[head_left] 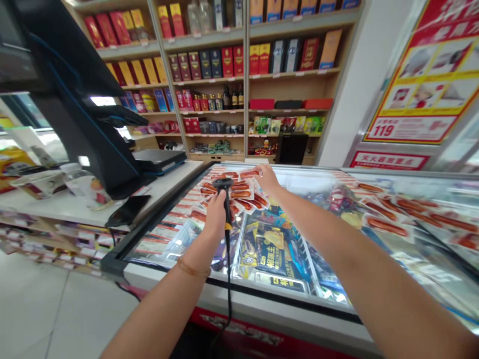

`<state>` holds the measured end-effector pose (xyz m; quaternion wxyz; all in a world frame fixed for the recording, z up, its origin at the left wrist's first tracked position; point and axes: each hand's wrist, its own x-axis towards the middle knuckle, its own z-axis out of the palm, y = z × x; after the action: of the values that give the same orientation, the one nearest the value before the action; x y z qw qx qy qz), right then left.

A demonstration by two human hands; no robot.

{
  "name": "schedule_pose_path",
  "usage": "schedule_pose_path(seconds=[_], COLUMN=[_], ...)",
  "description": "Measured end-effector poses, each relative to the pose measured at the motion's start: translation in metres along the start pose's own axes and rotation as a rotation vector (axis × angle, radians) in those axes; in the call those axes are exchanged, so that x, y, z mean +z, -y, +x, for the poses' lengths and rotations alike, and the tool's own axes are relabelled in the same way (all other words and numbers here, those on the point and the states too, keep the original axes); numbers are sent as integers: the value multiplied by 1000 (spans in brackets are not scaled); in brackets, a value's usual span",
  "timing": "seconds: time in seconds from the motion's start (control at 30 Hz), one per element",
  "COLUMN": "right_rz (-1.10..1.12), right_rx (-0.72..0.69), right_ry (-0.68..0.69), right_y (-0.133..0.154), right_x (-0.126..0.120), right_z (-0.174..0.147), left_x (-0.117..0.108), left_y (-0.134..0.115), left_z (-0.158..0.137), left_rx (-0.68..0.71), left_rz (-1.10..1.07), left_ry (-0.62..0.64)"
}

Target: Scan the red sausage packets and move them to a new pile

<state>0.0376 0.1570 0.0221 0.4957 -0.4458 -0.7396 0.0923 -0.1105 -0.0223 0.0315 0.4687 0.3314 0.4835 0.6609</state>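
Shop shelves (pixel 224 75) back a glass-topped freezer (pixel 262 279). Left hand (pixel 216 215) has its grip clamped on a corded barcode scanner (pixel 224 192) over the glass. Right hand (pixel 267 178) rests on far sausage packets (pixel 239 192), grip unclear. Risk: the cable (pixel 228 279) may snag the freezer edge, jerking the scanner off aim.
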Motion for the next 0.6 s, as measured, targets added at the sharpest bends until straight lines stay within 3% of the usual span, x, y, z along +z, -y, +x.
schedule_pose_path(seconds=[0.13,0.27,0.43,0.5,0.6], right_rz=[-21,-84,-144,-202,-380], right_rx=[99,174,106,81,151], right_ry=[41,115,90,79,72], right_y=[14,10,-20,-37,-64], right_x=[44,51,6,-25,-82], right_z=[13,12,-13,-33,-70], left_x=[-37,-46,-20,0,35], left_y=[-9,-14,-3,7,23], left_z=[8,12,7,1,-9], left_rx=[21,22,8,-6,-33], left_rz=[30,20,-7,-11,-8], left_ry=[-119,-143,-29,40,138])
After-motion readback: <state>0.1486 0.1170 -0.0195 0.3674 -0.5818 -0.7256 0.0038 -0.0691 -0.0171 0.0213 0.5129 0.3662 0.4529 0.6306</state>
